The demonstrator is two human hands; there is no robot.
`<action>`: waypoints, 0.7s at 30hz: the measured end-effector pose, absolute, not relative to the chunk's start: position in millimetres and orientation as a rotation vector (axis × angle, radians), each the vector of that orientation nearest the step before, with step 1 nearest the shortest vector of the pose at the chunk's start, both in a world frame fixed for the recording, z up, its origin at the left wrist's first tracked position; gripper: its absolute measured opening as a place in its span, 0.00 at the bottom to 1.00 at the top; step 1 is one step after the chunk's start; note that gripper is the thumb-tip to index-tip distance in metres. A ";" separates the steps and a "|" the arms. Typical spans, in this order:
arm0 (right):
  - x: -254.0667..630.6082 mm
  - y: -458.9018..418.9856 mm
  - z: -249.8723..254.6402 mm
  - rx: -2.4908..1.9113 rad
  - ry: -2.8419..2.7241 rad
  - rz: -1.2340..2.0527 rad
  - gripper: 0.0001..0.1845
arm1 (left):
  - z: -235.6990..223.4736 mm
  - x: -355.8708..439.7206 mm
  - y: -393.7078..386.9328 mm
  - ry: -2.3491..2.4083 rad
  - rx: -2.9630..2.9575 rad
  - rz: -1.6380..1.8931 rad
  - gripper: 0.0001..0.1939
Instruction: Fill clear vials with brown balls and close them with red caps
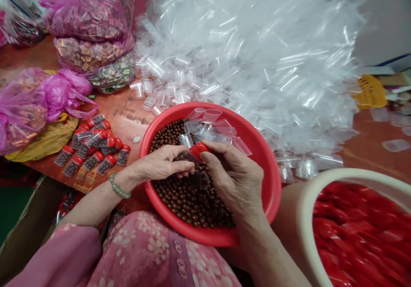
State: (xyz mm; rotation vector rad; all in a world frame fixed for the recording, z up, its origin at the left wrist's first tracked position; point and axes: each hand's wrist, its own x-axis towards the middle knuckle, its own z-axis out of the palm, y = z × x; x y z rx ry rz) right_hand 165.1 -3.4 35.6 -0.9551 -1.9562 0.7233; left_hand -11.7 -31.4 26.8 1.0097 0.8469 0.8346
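My left hand (170, 161) is closed around a clear plastic container (183, 156) that looks filled with brown balls. At its mouth sits a red cap (198, 149), pinched by the fingers of my right hand (236, 171). Whether the cap is fully seated I cannot tell. Both hands are over a red basin (272, 193) holding many round brown balls (192, 210). Clear empty containers (221, 128) lie on the balls at the basin's far side, and another clear container (201, 180) rests just below my hands.
Several filled, red-capped containers (96, 143) lie on the table to the left, near pink bags (93, 43) of small packets. A huge heap of clear containers (257, 56) covers the back. A cream bucket (308, 201) of red caps (362, 240) stands at right.
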 end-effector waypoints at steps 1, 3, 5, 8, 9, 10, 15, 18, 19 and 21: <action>163.4 -4.8 35.0 -0.971 -1.929 0.733 0.12 | 27.2 -11.6 -31.2 0.841 1.008 0.845 0.08; 160.3 -7.0 33.7 -0.993 -1.890 0.742 0.11 | 27.5 -11.5 -31.4 0.826 1.007 0.849 0.08; 158.6 -8.1 32.5 -1.001 -1.879 0.724 0.10 | 27.3 -11.8 -32.2 0.815 0.997 0.844 0.10; 158.8 -8.2 31.1 -0.995 -1.924 0.694 0.09 | 26.0 -13.2 -33.6 0.807 0.950 0.838 0.14; 159.1 -8.2 30.7 -0.992 -1.948 0.690 0.09 | 25.5 -13.8 -34.0 0.803 0.932 0.840 0.15; 159.2 -8.2 30.2 -0.988 -1.962 0.689 0.08 | 25.0 -14.4 -34.2 0.794 0.919 0.842 0.17; 154.3 -11.7 26.4 -1.032 -1.854 0.708 0.05 | 22.7 -14.9 -34.2 0.731 0.925 0.868 0.17; 148.9 -14.4 25.6 -1.081 -1.732 0.767 0.06 | 22.8 -12.4 -33.1 0.736 0.945 0.892 0.13; 147.2 -15.0 25.9 -1.091 -1.696 0.788 0.06 | 23.2 -11.4 -32.6 0.743 0.949 0.899 0.10; 144.2 -15.9 26.2 -1.100 -1.637 0.809 0.06 | 24.0 -9.8 -31.7 0.752 0.958 0.899 0.06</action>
